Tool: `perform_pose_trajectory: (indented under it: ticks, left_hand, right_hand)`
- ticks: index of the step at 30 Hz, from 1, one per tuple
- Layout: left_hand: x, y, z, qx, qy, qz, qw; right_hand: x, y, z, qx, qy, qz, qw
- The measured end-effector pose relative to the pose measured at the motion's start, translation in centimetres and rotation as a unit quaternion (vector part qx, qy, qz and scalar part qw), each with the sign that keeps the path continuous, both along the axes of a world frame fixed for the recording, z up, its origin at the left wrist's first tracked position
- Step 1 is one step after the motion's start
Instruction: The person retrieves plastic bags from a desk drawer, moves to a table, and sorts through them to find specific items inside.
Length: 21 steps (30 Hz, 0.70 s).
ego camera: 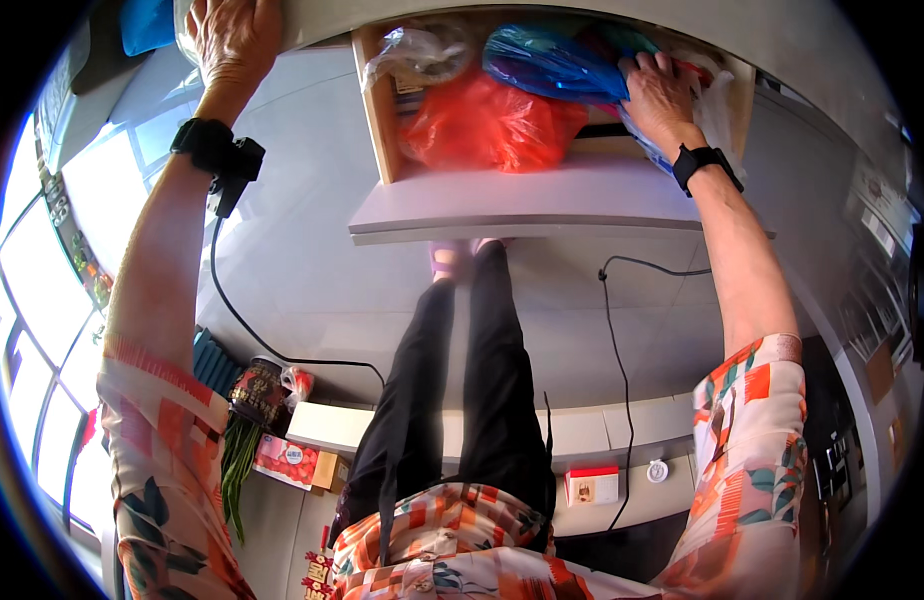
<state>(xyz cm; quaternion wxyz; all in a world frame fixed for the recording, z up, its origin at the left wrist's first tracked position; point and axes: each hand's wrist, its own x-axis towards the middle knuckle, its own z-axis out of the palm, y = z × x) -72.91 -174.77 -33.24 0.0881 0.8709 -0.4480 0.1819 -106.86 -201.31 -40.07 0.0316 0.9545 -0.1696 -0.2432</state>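
My left hand rests on the rounded corner of a pale tabletop, holding nothing; its fingertips are partly cut off by the picture's top. Below that top, a pulled-out drawer with wooden sides holds several plastic bags. Inside it, my right hand reaches in at the right with curled fingers against the end of a blue plastic bag. Its fingertips are hidden among the bags, so a grip cannot be told. A bulging red plastic bag lies at the front, and a clear plastic bag at the left.
Black cables run across the tiled floor, one from the device on my left wrist. Behind me are a low cabinet, a desk calendar, a dark jar, green stalks and a printed carton.
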Motion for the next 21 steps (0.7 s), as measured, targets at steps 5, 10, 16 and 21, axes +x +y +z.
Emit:
perform_pose_trajectory:
  ticks: [5,10,16,21]
  left_hand:
    - [-0.4,0.1,0.0,-0.02,0.021,-0.008,1.0]
    - [-0.6,0.2,0.5,-0.029,0.024,-0.014,0.999]
    - [-0.8,0.0,0.3,-0.038,0.025,-0.007,0.999]
    - [-0.7,0.0,0.7,-0.038,0.028,-0.005,0.999]
  right_hand:
    - [1.4,3.9,3.7,-0.03,-0.057,-0.013,0.998]
    - [4.8,10.2,5.2,0.232,-0.053,0.049,0.97]
    - [6.3,12.1,-1.3,0.236,0.103,0.047,0.965]
    - [3.9,8.8,-4.2,0.377,-0.015,0.009,0.926]
